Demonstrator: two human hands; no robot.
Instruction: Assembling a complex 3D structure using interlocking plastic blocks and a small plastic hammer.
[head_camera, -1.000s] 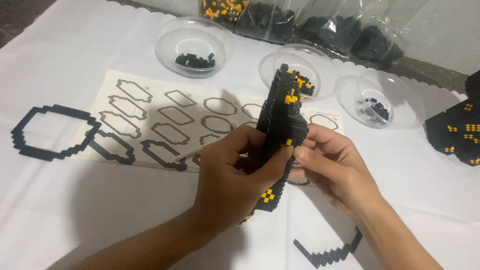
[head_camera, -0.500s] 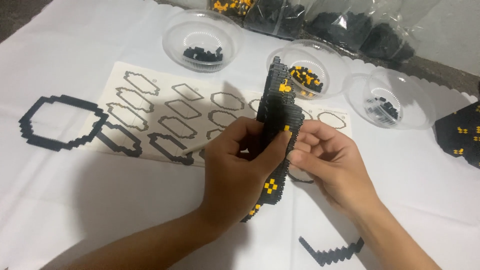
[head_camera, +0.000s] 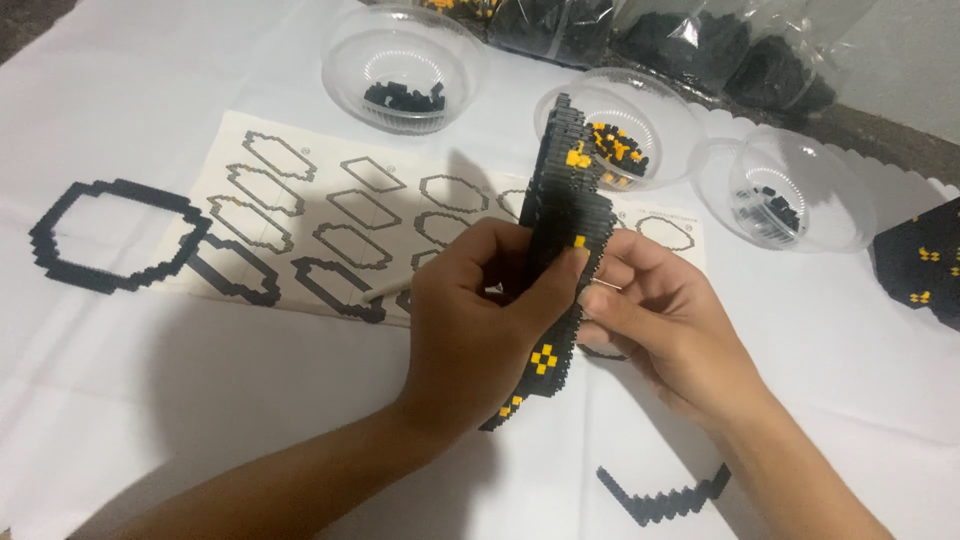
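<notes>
Left hand (head_camera: 480, 330): closed around the black block wall (head_camera: 562, 250), held up on its edge.
Right hand (head_camera: 665, 320): fingers pinch the wall's side.
Done: wall mostly built.
Left: loose blocks in bowls (head_camera: 405, 60).

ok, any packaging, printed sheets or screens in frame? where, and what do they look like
Instruction sheet: flat on the white cloth left of the hands, pale rectangle printed with dark ring outlines.
Plastic bags: top edge behind the bowls, clear, full of black pieces, one also with yellow ones.
Screens and signs: none.
</notes>
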